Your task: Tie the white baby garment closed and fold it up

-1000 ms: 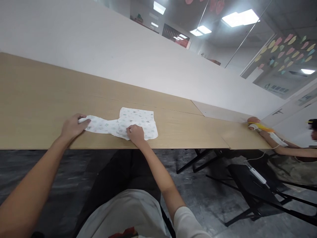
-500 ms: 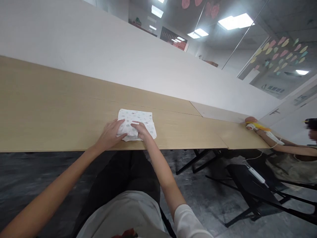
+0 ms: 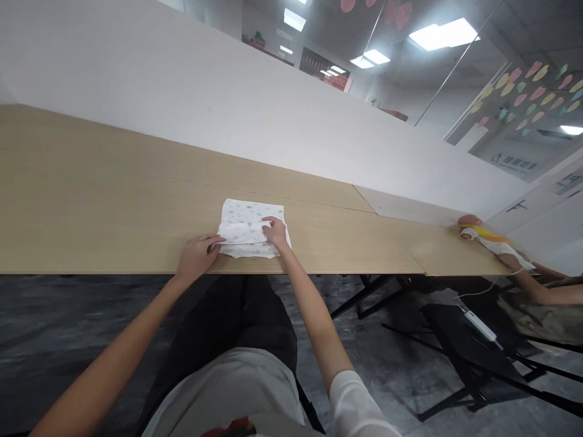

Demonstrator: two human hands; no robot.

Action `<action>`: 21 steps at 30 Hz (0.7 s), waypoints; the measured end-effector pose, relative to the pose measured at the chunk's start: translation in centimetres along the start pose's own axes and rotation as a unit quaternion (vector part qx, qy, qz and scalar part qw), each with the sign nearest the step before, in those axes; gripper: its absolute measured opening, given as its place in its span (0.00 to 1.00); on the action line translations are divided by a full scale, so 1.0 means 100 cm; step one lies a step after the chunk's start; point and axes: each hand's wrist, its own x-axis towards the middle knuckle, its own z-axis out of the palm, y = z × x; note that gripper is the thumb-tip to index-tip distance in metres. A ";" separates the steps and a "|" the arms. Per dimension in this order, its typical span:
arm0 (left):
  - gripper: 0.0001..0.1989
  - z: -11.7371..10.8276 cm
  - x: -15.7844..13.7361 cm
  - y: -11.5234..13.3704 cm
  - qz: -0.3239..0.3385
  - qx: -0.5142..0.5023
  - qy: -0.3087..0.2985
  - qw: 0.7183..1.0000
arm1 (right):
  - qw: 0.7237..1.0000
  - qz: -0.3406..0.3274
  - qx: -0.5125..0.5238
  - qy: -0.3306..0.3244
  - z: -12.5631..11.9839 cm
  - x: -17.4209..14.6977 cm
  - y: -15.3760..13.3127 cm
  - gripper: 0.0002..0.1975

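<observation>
A white cloth (image 3: 248,212) with a small printed pattern lies on the wooden table, close to its front edge. Its middle carries a raised fold running left to right, with a flat layer of cloth showing below it. My left hand (image 3: 199,255) pinches the left end of that fold between thumb and fingers. At the fold's right end, my right hand (image 3: 275,232) grips the cloth with bent fingers; part of the right edge is hidden behind it.
The long wooden table (image 3: 113,200) meets a white wall (image 3: 182,103) along its back. Far right, another person's arm (image 3: 553,295) reaches toward a doll (image 3: 471,221) in yellow and white. A black folding chair (image 3: 455,340) holding a white power strip (image 3: 480,325) stands below.
Both hands have moved apart to the ends of the fold. The cloth's near part is now lifted into a narrow fold, exposing more of the layer beneath. The view has shifted slightly.
</observation>
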 end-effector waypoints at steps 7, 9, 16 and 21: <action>0.21 0.001 0.000 0.000 -0.005 0.028 -0.003 1.000 | 0.996 -0.038 -0.082 0.014 0.004 -0.004 0.018 0.18; 0.21 0.001 -0.001 0.003 -0.008 0.032 0.001 0.999 | 0.992 -0.044 -0.115 0.011 0.005 -0.006 0.019 0.16; 0.19 0.003 -0.002 0.006 -0.024 0.004 0.010 1.000 | 0.961 -0.053 -0.272 -0.021 0.000 -0.012 0.007 0.16; 0.32 -0.012 0.007 -0.022 -0.088 -0.177 -0.024 0.980 | 0.915 -0.079 -0.396 -0.004 -0.030 -0.018 0.013 0.19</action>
